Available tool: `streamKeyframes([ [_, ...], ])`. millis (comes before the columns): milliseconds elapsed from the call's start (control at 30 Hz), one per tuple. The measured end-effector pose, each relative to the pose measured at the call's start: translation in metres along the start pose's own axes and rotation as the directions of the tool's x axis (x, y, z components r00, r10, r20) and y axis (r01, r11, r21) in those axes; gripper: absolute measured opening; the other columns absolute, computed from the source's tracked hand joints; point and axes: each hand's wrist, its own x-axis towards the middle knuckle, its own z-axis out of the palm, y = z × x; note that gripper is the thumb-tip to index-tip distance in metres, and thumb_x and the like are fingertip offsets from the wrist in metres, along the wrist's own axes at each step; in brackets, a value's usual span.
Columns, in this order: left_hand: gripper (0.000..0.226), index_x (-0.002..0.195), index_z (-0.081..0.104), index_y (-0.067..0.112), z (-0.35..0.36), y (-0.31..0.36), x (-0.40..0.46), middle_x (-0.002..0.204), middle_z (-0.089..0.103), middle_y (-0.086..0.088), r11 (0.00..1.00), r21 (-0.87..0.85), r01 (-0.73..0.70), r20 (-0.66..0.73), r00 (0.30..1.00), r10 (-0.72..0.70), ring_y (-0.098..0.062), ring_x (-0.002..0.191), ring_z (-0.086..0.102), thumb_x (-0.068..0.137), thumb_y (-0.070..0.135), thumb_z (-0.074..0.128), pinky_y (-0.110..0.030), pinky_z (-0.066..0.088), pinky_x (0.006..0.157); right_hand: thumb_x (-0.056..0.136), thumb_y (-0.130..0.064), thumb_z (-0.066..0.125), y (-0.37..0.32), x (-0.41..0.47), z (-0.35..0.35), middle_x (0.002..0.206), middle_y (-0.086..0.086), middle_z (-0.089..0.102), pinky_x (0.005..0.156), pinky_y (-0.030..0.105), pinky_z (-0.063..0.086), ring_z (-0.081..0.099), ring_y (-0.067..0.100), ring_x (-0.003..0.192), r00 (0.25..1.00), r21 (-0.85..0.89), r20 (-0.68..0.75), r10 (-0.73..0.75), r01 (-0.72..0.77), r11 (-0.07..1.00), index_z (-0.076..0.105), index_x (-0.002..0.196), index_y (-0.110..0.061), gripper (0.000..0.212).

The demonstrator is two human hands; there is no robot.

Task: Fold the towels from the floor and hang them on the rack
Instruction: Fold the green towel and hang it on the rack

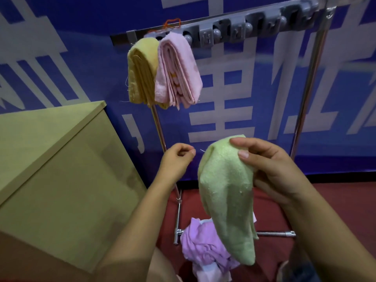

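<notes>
Head view, single frame. Right hand holds a light green terry towel by its upper end; grip: thumb pressed on the front face, fingers wrapped behind the fold, so pinching the cloth. The towel hangs down in a narrow folded drape, its lower tip in front of a crumpled lilac cloth heap lying on the dark red floor. Heap partly covered by the green towel and by the left forearm; its full extent not visible. Left hand is beside the towel, apart from it, fingers curled loosely toward the palm; whether it pinches a thread cannot be told. Chrome metal rack stands behind, against a blue wall banner with pale lettering; the rack's top right is cut off by the frame edge. Grey plastic clip rail runs along the top bar, detail blurred. Two folded towels hang at its left end, touching: mustard yellow towel and pink towel. An orange string sits above them. Tan cardboard box at left, cut off by the frame.
</notes>
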Motion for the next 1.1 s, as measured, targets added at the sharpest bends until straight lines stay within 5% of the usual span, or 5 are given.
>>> streamKeyframes([
  [167,0.021,0.086,0.066,0.011,-0.004,0.031,-0.054,0.061,0.062,0.004,0.924,-0.383,-0.014,-0.016,1.000,0.008,-0.003,0.056,0.056,0.095,0.024,0.053,-0.016,0.047,0.056,0.054,-0.015,0.068,0.012,0.004,-0.001,0.076,-0.002,0.072,0.060,0.020,0.054,0.067,0.008,0.070,0.995,0.069,-0.102,-0.012,0.020,0.997,0.077,0.074,-0.020,0.023],
  [433,0.029,0.101,0.066,0.021,0.008,0.037,-0.067,0.087,0.074,0.000,0.869,-0.482,0.110,0.112,0.992,-0.063,-0.013,0.083,0.068,0.079,0.040,0.063,-0.036,0.053,0.079,0.073,-0.003,0.055,0.024,0.004,0.004,0.077,-0.005,0.070,0.057,0.020,0.052,0.066,0.007,0.069,0.996,0.018,-0.086,-0.037,0.039,0.999,0.074,0.071,-0.022,0.026],
  [633,0.035,0.112,0.057,0.014,0.011,0.046,-0.072,0.100,0.071,-0.009,0.720,-0.689,0.085,0.052,0.996,-0.068,-0.017,0.083,0.071,0.079,0.004,0.067,-0.027,0.056,0.066,0.073,-0.005,0.057,0.026,0.006,0.004,0.074,-0.005,0.069,0.057,0.021,0.053,0.064,0.009,0.066,0.993,0.003,-0.096,-0.066,0.066,0.998,0.073,0.073,-0.023,0.024],
  [900,0.040,0.111,0.059,0.027,0.013,0.049,-0.076,0.110,0.069,-0.005,0.718,-0.694,-0.056,-0.061,0.998,0.019,-0.016,0.096,0.069,0.085,-0.003,0.060,-0.026,0.056,0.074,0.084,0.007,0.051,0.027,0.004,0.010,0.076,-0.006,0.071,0.054,0.019,0.052,0.066,0.007,0.066,0.979,0.006,-0.169,-0.114,0.116,0.993,0.074,0.074,-0.019,0.035],
  [1100,0.048,0.116,0.058,0.030,0.004,0.048,-0.077,0.094,0.073,0.000,0.726,-0.687,0.033,0.015,0.999,-0.030,-0.024,0.106,0.065,0.071,0.032,0.073,-0.044,0.048,0.097,0.079,0.002,0.055,0.022,0.009,0.017,0.075,-0.006,0.069,0.060,0.019,0.053,0.066,0.007,0.072,0.989,0.050,-0.109,-0.099,0.105,0.993,0.070,0.084,-0.013,0.021],
])
